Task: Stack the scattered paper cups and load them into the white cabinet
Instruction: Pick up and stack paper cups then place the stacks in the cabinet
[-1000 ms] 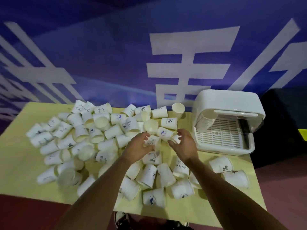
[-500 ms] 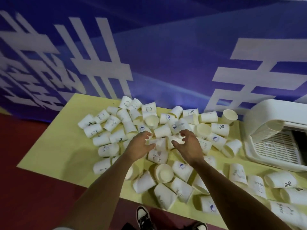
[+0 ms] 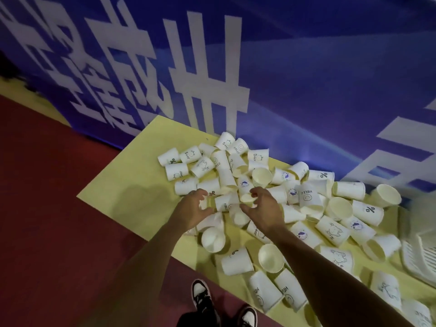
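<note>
The left fingers (image 3: 199,193) are curved in a C with the thumb opposite them, closing round the side of a lying cup (image 3: 203,204) of which only a white sliver shows in the gap. The right fingers (image 3: 256,192) are bent the same way, curled with the thumb over the rim of a second cup (image 3: 247,198). How firmly either grip sits cannot be told. The left hand (image 3: 191,212) and the right hand (image 3: 265,210) are close together, palms turned toward each other, with a cup printed HELLO lying between them.

Round both hands spreads the heap of paper cups (image 3: 306,197) — dozens of them, nearly all tipped on their sides, mouths pointing every way, some overlapping, a few with their open ends toward the camera. They carry small prints: a percent sign, a bear, a round blue mark. No stack shows among them. They cover the right half of a yellow table (image 3: 122,190), whose left corner lies bare.

At the right edge of the view, just past the last cups, stands a corner of the white cabinet (image 3: 415,256) — only its slatted lower part is in frame. Behind the table hangs a blue banner (image 3: 306,67) with large white characters. Below lie a red floor (image 3: 59,208) and the person's black-and-white shoes (image 3: 200,296).
</note>
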